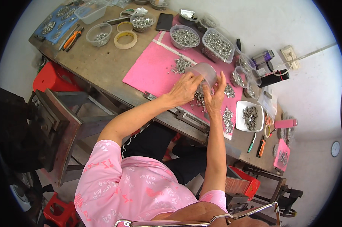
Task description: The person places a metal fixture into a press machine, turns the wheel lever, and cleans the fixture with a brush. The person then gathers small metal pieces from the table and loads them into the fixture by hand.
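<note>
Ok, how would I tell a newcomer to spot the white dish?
On the long table, find the pink mat. At the mat's right edge, to the right of the person's right hand, sits a square dish holding small silvery pieces. Unlike the clear tubs along the back, it is opaque white.

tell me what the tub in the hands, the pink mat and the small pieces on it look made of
Tub: likely plastic, smooth and cloudy; its wall is partly see-through.
Pink mat: perhaps cloth or thin foam, given its dull, even surface; not certain.
Small pieces: probably metal, shiny, going by their silvery glints, though coated plastic is possible.
</note>
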{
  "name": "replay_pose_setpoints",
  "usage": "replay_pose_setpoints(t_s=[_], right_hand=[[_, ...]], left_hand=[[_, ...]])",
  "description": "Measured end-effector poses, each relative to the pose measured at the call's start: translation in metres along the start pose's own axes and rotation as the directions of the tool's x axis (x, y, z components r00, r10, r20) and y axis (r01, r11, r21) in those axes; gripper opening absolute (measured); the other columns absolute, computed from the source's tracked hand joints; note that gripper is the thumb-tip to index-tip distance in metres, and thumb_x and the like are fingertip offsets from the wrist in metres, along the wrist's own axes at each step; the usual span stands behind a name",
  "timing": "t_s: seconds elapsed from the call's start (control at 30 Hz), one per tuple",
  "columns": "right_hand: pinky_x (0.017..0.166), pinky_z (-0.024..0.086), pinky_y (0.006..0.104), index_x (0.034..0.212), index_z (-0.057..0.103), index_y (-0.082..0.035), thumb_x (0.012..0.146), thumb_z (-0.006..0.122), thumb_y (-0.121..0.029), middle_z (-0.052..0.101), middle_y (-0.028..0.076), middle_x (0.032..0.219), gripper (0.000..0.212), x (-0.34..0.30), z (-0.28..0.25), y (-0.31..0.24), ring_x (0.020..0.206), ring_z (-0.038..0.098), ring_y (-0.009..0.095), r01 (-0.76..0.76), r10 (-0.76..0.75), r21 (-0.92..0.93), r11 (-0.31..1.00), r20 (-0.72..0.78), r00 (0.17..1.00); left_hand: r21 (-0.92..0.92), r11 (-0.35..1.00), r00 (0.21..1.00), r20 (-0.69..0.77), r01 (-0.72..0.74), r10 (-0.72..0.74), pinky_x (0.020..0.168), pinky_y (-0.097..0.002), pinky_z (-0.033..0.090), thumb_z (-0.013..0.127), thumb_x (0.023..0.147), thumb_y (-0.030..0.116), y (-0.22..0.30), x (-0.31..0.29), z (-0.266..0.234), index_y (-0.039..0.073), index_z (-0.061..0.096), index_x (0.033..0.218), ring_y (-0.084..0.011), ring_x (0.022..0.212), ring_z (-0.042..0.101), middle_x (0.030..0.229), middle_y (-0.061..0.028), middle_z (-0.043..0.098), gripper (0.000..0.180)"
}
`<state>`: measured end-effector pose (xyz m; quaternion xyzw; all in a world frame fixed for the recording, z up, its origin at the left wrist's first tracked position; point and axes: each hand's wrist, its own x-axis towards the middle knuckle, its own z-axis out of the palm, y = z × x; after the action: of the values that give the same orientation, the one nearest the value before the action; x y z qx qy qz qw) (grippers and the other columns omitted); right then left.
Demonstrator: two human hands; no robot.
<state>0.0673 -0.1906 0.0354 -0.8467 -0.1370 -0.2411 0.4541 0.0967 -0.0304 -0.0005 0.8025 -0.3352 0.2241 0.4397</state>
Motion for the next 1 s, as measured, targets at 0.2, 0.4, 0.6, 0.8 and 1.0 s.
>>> replay_pose_setpoints(t_s=[0.2,0.4,0.6,0.8,1.0], right_hand=[[0.105,0.048,0.0416,0.155,0.023,-0.003,0.094,0.073,-0.022,0.048,0.017,0.136,0.081,0.001,0.001,0.006,0.123,0.053,0.028,-0.013,0.014,0.046,0.999,-0.034,0.999],[0.105,0.047,0.0418,0.156,0.022,-0.003,0.094,0.073,-0.023,0.047,0.016,0.136,0.082,0.001,0.005,0.007,0.123,0.053,0.027,0.018,-0.017,0.032,0.999,-0.037,0.999],[0.106,0.047,0.0418,0.156,0.021,-0.004,0.093,0.074,-0.022,0.048,0.018,0.137,0.084,0.002,0.001,0.005,0.124,0.054,0.028,0.010,-0.005,0.086,0.996,-0.064,0.998],[0.107,0.047,0.0429,0.156,0.020,-0.005,0.091,0.074,-0.017,0.047,0.019,0.139,0.086,0.000,0.002,0.010,0.124,0.054,0.030,-0.010,0.019,0.110,0.994,-0.075,0.997],[0.107,0.046,0.0432,0.157,0.020,-0.006,0.091,0.074,-0.016,0.046,0.019,0.139,0.086,0.001,0.004,0.008,0.126,0.053,0.030,-0.008,0.019,0.126,0.992,-0.082,0.996]], left_hand=[[-0.145,0.989,0.997,-0.070,0.007,-0.017,0.093,-0.0485,0.047,0.052,0.080,-0.007,-0.007,0.001,-0.006,-0.008,0.044,0.137,-0.0437,0.108,0.054,0.114,-0.0272,0.058,0.057],[-0.138,0.990,0.991,-0.135,-0.036,0.017,0.098,-0.0501,0.045,0.051,0.082,-0.007,0.003,0.008,0.004,-0.008,0.041,0.140,-0.0460,0.114,0.054,0.119,-0.0296,0.058,0.059],[-0.176,0.983,0.993,-0.108,-0.058,0.039,0.097,-0.0501,0.046,0.050,0.084,-0.007,-0.002,0.004,-0.001,-0.008,0.041,0.140,-0.0447,0.108,0.056,0.114,-0.0278,0.060,0.057],[-0.241,0.969,0.980,-0.201,-0.056,0.007,0.092,-0.0494,0.048,0.050,0.084,-0.008,-0.003,0.004,-0.006,-0.008,0.041,0.139,-0.0427,0.105,0.057,0.110,-0.0252,0.062,0.056],[-0.119,0.993,0.992,-0.120,0.015,-0.030,0.089,-0.0472,0.049,0.054,0.081,-0.007,-0.001,0.001,-0.005,-0.005,0.041,0.141,-0.0393,0.100,0.056,0.110,-0.0216,0.064,0.061]])
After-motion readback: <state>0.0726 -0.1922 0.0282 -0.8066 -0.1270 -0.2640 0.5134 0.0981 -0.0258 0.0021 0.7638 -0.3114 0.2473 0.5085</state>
